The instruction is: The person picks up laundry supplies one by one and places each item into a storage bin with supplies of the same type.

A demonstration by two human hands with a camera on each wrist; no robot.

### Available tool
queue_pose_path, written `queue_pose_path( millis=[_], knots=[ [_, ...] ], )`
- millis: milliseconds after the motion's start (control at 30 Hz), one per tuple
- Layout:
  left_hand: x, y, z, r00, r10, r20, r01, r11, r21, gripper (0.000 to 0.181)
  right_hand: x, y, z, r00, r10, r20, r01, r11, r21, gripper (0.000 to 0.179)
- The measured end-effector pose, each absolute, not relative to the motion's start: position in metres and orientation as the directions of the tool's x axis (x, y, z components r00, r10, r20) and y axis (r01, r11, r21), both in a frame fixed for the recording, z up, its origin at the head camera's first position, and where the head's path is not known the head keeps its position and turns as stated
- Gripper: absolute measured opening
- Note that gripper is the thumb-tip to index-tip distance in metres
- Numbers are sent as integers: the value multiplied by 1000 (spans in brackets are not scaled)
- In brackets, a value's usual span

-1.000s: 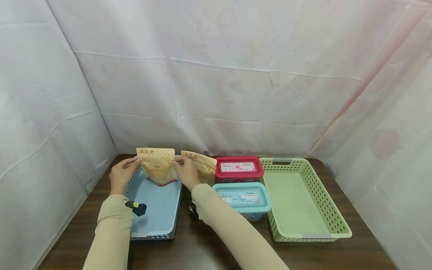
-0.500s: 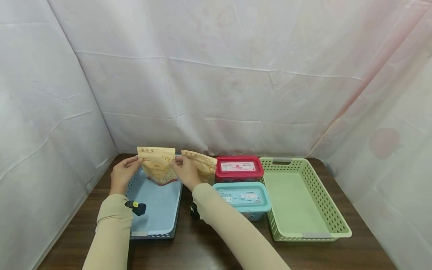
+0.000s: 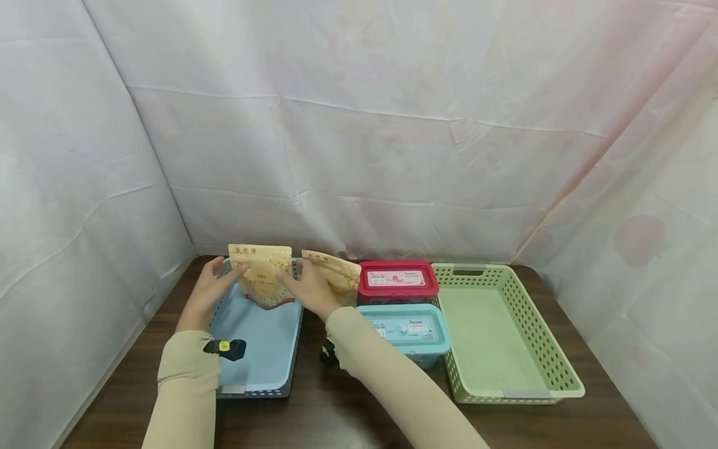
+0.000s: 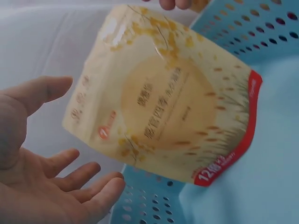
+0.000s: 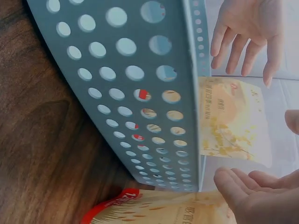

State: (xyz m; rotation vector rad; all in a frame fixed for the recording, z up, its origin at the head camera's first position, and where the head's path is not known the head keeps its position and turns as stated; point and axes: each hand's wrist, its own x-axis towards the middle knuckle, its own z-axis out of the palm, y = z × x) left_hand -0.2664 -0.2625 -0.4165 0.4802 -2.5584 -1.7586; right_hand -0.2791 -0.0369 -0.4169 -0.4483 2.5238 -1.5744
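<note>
While head view has cream pouch (image 3: 260, 277) inside blue basket (image 3: 258, 355), far end, left wrist view gives left hand (image 4: 39, 186) spread wide just beside it, and right wrist view gives right hand (image 5: 264, 198), grip wide, second pouch (image 5: 173, 207) near, outside basket.

On my feeds I count one pouch (image 3: 263, 277) in the blue basket (image 3: 263, 355), another pouch (image 3: 343, 280) outside: two. One green basket (image 3: 493, 337) makes two baskets. One red tub (image 3: 395, 280) plus one turquoise tub (image 3: 405, 328), two. Left fingers (image 4: 83, 178), right fingers (image 5: 232, 187), two sets; two sleeves (image 3: 185, 390) (image 3: 398, 380), two black wrist devices (image 3: 225, 348) (image 3: 328, 354), one bench (image 3: 314, 411).
</note>
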Motion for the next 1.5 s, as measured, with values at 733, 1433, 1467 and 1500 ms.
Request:
queue_pose_path(
  millis=[733, 1433, 1467, 1500],
  knots=[
    [-251, -250, -404, -985, -133, -107, -145, 321, 936, 101, -269, -19, -398, -931, -365, 25, -213, 486, -847, 86],
    [-251, -224, -398, -1000, 20, -1, 7, 397, 918, 83, -262, 17, -382, -866, -496, 69, -349, 499, -793, 84],
    [-252, -222, -399, -1000, 26, 6, 15, 399, 917, 81, -261, 20, -382, -865, -497, 72, -353, 501, -790, 84],
    [-252, -221, -400, -999, 30, 10, 21, 397, 918, 80, -261, 23, -382, -863, -500, 74, -360, 504, -785, 84]
  ],
)
